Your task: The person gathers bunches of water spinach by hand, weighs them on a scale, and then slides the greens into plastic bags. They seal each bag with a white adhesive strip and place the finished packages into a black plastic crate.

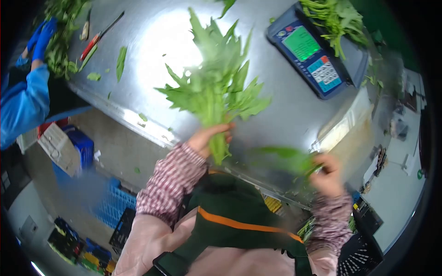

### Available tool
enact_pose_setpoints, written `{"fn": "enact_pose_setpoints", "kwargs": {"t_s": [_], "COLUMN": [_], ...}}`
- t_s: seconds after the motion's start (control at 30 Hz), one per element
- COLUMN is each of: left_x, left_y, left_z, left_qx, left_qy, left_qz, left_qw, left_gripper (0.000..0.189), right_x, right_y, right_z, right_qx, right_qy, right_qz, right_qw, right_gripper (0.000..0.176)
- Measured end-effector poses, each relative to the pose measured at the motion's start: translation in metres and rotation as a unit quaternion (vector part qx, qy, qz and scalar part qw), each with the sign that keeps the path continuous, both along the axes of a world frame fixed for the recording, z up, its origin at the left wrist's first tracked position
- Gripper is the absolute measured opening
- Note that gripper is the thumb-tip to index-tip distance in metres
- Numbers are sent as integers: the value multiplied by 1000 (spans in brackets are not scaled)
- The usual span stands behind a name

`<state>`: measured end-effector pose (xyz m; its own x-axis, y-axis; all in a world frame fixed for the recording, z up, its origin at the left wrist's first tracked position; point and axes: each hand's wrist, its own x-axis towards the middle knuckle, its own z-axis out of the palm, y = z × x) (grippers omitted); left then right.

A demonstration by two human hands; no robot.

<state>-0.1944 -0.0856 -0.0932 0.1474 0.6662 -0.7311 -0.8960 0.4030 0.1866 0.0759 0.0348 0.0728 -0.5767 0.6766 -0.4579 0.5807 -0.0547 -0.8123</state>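
My left hand [209, 139] is wrapped round the stems of a bunch of leafy greens [212, 87], near the table's front edge. The jagged leaves fan out away from me over the metal table [152, 27], and the stem ends poke out below the fingers. To the right, my right hand [328, 172] is closed on a loose green leaf [287, 156]. That leaf is smeared by motion and points left, towards the bunch. The two hands are apart, both close to the front edge.
A digital scale [306, 50] with a lit green display stands at the back right, bearing more greens [338, 23]. A red-handled knife [92, 46] and leaf scraps lie on the left. A co-worker's blue-gloved hands [43, 37] touch a pile of greens [64, 32]. Blue crates [113, 198] stand below.
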Motion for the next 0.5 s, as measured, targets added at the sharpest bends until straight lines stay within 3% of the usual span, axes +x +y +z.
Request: {"fn": "enact_pose_setpoints", "kwargs": {"t_s": [0.03, 0.07, 0.1, 0.13, 0.17, 0.2, 0.27, 0.3, 0.33, 0.37, 0.4, 0.47, 0.5], "left_x": [-9, -20, -31, -47, -53, -69, -72, -67, -63, -53, -33, 1, 28], "left_y": [-3, -1, 1, 6, 26, 43, 92, 117, 145, 175, 211, 297, 338], "left_z": [11, 35, 56, 65, 90, 92, 144, 176, 194, 214, 235, 245, 231], "left_qx": [2, 58, 107, 131, 153, 145, 250, 277, 359, 415, 381, 318, 338], "left_qy": [-8, 61, 117, 164, 298, 349, 418, 486, 630, 643, 588, 563, 610], "left_qz": [23, 60, 80, 72, 77, 85, 97, 48, -31, -78, -93, -255, -244], "left_qw": [1000, 995, 984, 975, 939, 922, 868, 828, 688, 639, 707, 719, 674], "left_gripper": [35, 38, 37, 55, 36, 51, 46, 41, 36, 26, 20, 31, 36], "right_x": [24, 55, 91, 121, 126, 133, 163, 176, 175, 158, 125, 118, 113], "right_y": [31, 84, 135, 182, 213, 233, 247, 251, 244, 229, 203, 186, 178], "right_z": [8, 26, 43, 56, 60, 65, 53, 39, 19, 4, 0, -45, -61], "right_qx": [98, 157, 169, 210, 289, 363, 287, 249, 270, 288, 275, 242, 218], "right_qy": [-20, -24, 75, 100, 84, 67, 128, 157, 85, 10, -25, 9, 35], "right_qz": [-168, -157, -153, -277, -355, -429, -458, -469, -411, -350, -317, -330, -343], "right_qw": [981, 975, 971, 932, 885, 825, 831, 832, 867, 892, 907, 913, 913], "right_gripper": [15, 13, 29, 41, 39, 38, 44, 47, 46, 44, 40, 34, 32]}}
